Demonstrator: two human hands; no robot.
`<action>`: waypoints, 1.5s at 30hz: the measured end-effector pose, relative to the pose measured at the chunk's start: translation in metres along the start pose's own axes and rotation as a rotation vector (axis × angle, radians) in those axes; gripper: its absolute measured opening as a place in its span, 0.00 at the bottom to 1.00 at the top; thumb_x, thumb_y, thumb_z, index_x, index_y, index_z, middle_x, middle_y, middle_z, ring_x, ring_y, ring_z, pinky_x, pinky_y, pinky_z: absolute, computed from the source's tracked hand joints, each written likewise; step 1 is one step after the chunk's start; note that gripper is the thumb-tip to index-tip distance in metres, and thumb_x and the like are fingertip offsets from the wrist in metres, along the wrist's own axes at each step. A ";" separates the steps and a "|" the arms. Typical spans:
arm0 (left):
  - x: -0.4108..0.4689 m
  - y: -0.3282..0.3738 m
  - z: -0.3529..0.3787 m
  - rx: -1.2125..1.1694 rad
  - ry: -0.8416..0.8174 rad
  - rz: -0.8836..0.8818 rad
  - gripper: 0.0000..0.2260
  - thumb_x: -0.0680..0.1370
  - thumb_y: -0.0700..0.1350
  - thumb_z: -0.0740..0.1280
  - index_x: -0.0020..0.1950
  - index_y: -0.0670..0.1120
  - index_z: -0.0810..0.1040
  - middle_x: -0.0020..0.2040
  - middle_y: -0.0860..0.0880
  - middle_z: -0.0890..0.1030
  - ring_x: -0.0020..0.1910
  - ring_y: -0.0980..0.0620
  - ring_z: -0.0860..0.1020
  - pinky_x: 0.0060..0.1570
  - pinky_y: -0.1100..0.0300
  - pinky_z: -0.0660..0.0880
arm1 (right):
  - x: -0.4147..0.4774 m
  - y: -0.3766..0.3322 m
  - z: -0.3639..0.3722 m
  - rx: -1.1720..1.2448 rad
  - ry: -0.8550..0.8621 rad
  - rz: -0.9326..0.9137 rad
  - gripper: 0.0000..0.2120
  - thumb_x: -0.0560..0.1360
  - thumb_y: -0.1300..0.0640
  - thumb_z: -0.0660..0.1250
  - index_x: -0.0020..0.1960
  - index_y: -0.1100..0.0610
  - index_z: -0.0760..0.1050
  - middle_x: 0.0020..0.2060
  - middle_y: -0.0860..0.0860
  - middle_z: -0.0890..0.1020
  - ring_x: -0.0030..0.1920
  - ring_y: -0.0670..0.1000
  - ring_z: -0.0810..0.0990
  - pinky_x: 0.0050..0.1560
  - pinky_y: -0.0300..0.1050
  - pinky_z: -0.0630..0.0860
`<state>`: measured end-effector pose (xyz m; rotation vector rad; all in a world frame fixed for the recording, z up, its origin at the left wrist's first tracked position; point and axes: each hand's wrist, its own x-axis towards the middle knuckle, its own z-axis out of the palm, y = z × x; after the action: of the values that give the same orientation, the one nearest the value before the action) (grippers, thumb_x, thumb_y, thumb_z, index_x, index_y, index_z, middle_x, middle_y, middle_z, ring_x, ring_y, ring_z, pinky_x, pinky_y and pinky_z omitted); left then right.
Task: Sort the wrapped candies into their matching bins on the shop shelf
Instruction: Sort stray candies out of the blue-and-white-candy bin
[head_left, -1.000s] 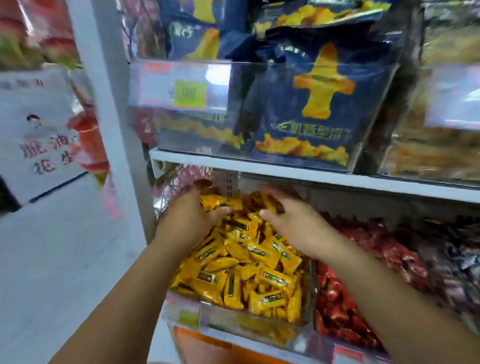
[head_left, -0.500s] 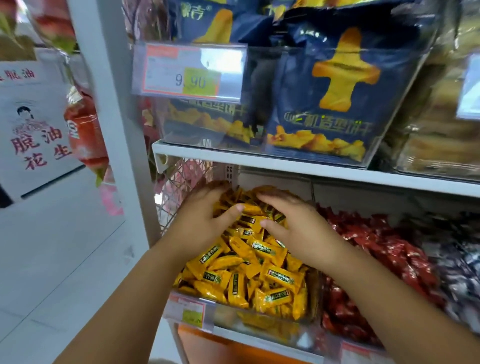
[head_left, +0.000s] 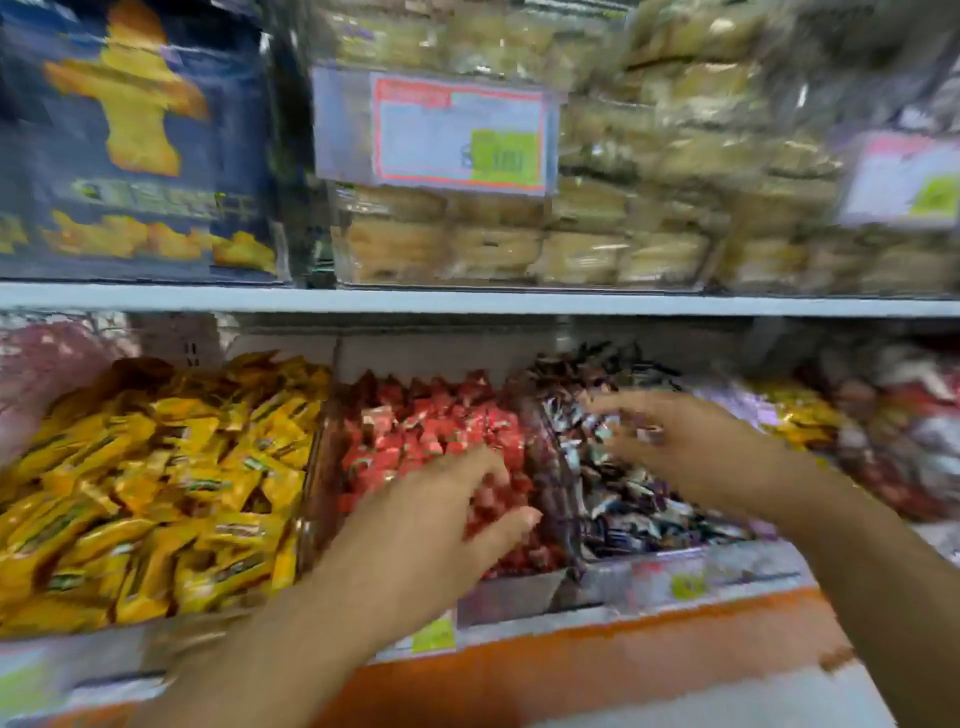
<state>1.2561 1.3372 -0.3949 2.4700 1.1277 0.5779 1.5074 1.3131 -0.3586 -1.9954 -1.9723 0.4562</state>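
Red and dark now, no longer yellow: reaches across the lower shelf with both hands. Holds the left hand palm down over the red candies heaped in the middle bin, fingers spread and nearly straight, gripping nothing. Spreads the right hand over the dark candies in the next bin, fingers splayed and loosely bent, nothing seen between them; touching the wrappers or just above them, impossible to tell through the blur. Leaves the yellow candies, worked with both hands half a second ago, heaped in the left bin, well apart from the right hand and beside the left forearm. Looks further right along the shelf than before: shows the blue bag pushed to the upper left, pale biscuit packs and a price tag above the hands. Takes in mixed candies at far right, heavily blurred.
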 end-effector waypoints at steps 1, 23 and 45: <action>0.005 0.007 0.012 0.024 -0.046 -0.015 0.18 0.73 0.70 0.59 0.54 0.60 0.68 0.44 0.62 0.76 0.43 0.62 0.75 0.47 0.56 0.76 | -0.008 0.016 -0.006 0.027 -0.071 0.069 0.11 0.77 0.45 0.65 0.58 0.36 0.73 0.58 0.38 0.76 0.53 0.40 0.76 0.53 0.39 0.72; 0.051 0.016 0.068 -0.195 -0.238 -0.118 0.18 0.71 0.64 0.68 0.43 0.53 0.67 0.35 0.55 0.77 0.30 0.57 0.74 0.32 0.55 0.71 | 0.036 0.055 0.066 0.166 -0.288 0.107 0.31 0.73 0.60 0.72 0.66 0.39 0.60 0.57 0.49 0.73 0.38 0.54 0.80 0.36 0.48 0.76; 0.048 0.020 0.059 -0.294 -0.323 -0.128 0.18 0.71 0.62 0.69 0.44 0.52 0.66 0.39 0.63 0.78 0.31 0.60 0.73 0.33 0.64 0.70 | 0.012 0.034 0.028 -0.133 -0.482 0.074 0.27 0.75 0.42 0.67 0.72 0.45 0.65 0.67 0.43 0.73 0.62 0.44 0.74 0.53 0.35 0.69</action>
<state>1.3267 1.3531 -0.4250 2.1269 0.9844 0.2705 1.5263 1.3239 -0.3989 -2.2029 -2.2545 0.9195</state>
